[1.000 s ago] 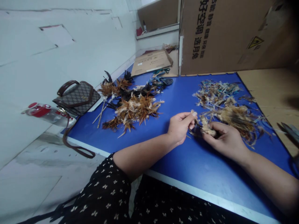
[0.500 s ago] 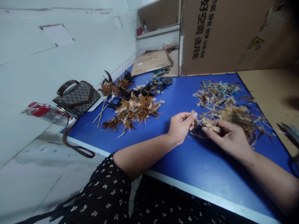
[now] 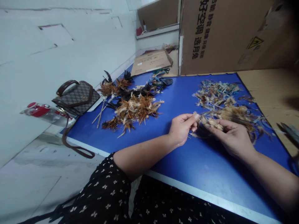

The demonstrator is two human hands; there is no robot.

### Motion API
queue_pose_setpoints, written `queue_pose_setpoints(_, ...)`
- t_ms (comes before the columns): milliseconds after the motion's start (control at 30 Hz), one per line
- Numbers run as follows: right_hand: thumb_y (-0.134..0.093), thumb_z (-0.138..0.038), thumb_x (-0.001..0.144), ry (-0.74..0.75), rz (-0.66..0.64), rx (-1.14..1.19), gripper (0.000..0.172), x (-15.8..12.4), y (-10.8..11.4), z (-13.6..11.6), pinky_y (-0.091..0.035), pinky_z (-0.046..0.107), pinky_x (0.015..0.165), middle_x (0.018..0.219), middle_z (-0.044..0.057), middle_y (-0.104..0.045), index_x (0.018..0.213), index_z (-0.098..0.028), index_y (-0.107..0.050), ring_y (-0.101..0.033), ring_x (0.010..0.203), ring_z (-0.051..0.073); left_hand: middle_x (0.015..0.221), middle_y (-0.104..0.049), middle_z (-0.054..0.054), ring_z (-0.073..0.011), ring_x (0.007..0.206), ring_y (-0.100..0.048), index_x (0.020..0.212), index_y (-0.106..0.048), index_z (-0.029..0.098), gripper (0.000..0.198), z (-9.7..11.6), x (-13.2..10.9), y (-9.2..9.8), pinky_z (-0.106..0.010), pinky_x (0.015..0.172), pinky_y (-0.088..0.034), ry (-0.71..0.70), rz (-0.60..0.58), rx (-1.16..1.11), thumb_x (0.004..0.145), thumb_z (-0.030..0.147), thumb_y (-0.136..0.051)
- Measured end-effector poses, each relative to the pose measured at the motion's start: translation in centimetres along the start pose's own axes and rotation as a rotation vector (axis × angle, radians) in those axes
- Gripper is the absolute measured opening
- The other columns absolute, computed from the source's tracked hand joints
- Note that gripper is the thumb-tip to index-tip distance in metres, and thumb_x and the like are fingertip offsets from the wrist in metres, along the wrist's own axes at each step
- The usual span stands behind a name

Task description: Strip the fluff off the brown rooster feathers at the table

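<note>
My left hand [image 3: 183,128] pinches the tip of a small brown feather between thumb and forefinger. Close beside it, my right hand [image 3: 233,135] has its thumb and fingers closed on a tuft of pale tan feathers [image 3: 216,125]. Both hands are just above the blue tabletop [image 3: 177,161]. Behind the right hand lies a loose pile of brown, cream and bluish feathers [image 3: 218,93]. To the left is a heap of rust-brown and black feather bunches [image 3: 137,109]. Exactly how the pinched feather joins the tuft cannot be made out.
A patterned handbag [image 3: 78,98] and a clear bottle with a red label [image 3: 46,113] stand at the left edge by the wall. A large cardboard box [image 3: 229,37] rises at the back. Scissors-like dark tools [image 3: 289,133] lie on cardboard at the right.
My left thumb and fingertips have shifted slightly right, nearer the right hand. My right fingers have moved a little on the tuft. The piles look the same.
</note>
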State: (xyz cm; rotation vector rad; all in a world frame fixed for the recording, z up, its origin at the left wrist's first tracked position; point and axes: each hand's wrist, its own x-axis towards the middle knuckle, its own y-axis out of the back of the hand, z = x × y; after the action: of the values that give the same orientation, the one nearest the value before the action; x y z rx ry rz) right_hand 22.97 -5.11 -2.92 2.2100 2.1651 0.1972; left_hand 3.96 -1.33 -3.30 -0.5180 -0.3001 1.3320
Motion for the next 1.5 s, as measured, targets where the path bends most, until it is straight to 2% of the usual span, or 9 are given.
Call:
queue_pose_setpoints(200,-0.107,-0.061,0.065,-0.058,-0.049,0.046,0.053,-0.1,-0.2,-0.5,-0.069,0.036,0.087,0.095,0.010,-0.088,0.095,-0.021,-0.090,-0.081,0.087,0.027,0.068,-0.059,0.003,-0.0082,0.061,-0.048,0.091,-0.080,0.014,0.059,-0.4,-0.3,0.1,-0.030,0.060,-0.028,0.128,-0.122,0.047,0.066,0.061,-0.105)
queue_pose_setpoints(400,-0.104,-0.064,0.070,-0.067,-0.097,0.048,0.054,0.0,-0.2,-0.4,-0.069,0.038,0.087,0.095,0.009,-0.088,0.099,-0.021,-0.088,-0.082,0.087,0.028,0.068,-0.060,0.003,-0.0078,0.062,-0.049,0.088,-0.078,0.014,0.055,0.0,-0.4,0.0,-0.030,0.060,-0.030,0.104,-0.166,0.028,0.068,0.059,-0.105)
queue_pose_setpoints(600,-0.097,-0.056,0.079,0.188,0.162,-0.187,0.044,0.0,0.4,-0.2,-0.068,0.037,0.091,0.104,0.011,-0.089,0.103,-0.019,-0.090,-0.081,0.089,0.026,0.069,-0.067,-0.001,-0.0084,0.056,-0.054,0.092,-0.076,0.013,0.051,0.0,-0.4,0.4,-0.028,0.054,-0.033,0.173,-0.200,0.083,0.076,0.056,-0.100)
queue_pose_setpoints(700,-0.087,-0.044,0.090,0.326,0.118,-0.279,0.033,-0.1,0.7,-0.5,-0.067,0.039,0.104,0.117,0.012,-0.089,0.113,-0.021,-0.092,-0.084,0.104,0.028,0.074,-0.071,-0.005,-0.0097,0.057,-0.058,0.093,-0.077,0.011,0.052,-0.2,-0.4,0.5,-0.027,0.051,-0.034,0.210,-0.254,0.110,0.076,0.056,-0.099)
queue_pose_setpoints(867,-0.081,-0.042,0.094,0.401,0.029,-0.305,0.027,-0.1,1.0,-0.3,-0.069,0.040,0.094,0.111,0.009,-0.090,0.112,-0.025,-0.093,-0.085,0.097,0.028,0.080,-0.073,-0.005,-0.0076,0.059,-0.058,0.092,-0.077,0.010,0.052,-0.4,-0.3,0.5,-0.025,0.052,-0.035,0.209,-0.240,0.123,0.074,0.053,-0.102)
queue_pose_setpoints(1100,-0.092,-0.059,0.089,0.157,-0.019,-0.079,0.044,0.1,1.2,0.5,-0.066,0.034,0.084,0.103,0.006,-0.086,0.117,-0.025,-0.087,-0.079,0.089,0.023,0.081,-0.073,-0.004,-0.0071,0.059,-0.055,0.088,-0.076,0.011,0.057,-0.1,-0.3,0.3,-0.027,0.052,-0.031,0.153,-0.188,0.065,0.070,0.057,-0.104)
queue_pose_setpoints(1200,-0.087,-0.063,0.094,0.052,-0.076,0.026,0.041,0.2,1.4,0.9,-0.048,0.024,0.058,0.080,-0.001,-0.071,0.108,-0.025,-0.080,-0.059,0.065,0.013,0.076,-0.070,-0.003,-0.0072,0.060,-0.052,0.087,-0.075,0.012,0.054,-0.1,-0.2,0.3,-0.028,0.055,-0.032,0.137,-0.138,0.058,0.074,0.056,-0.103)
queue_pose_setpoints(1300,-0.079,-0.067,0.100,0.031,-0.096,-0.005,0.046,0.3,1.3,1.0,-0.034,0.024,0.052,0.072,-0.003,-0.059,0.093,-0.023,-0.072,-0.044,0.060,0.011,0.075,-0.069,-0.003,-0.0076,0.061,-0.051,0.088,-0.076,0.011,0.052,-0.2,-0.1,0.3,-0.029,0.057,-0.032,0.142,-0.132,0.056,0.076,0.055,-0.102)
queue_pose_setpoints(1500,-0.082,-0.075,0.093,0.081,-0.055,-0.073,0.053,0.4,0.7,0.7,-0.045,0.026,0.059,0.078,0.002,-0.070,0.094,-0.022,-0.074,-0.057,0.068,0.015,0.070,-0.067,-0.002,-0.0083,0.060,-0.053,0.087,-0.078,0.011,0.054,-0.2,-0.1,0.3,-0.029,0.057,-0.033,0.110,-0.190,0.038,0.074,0.058,-0.101)
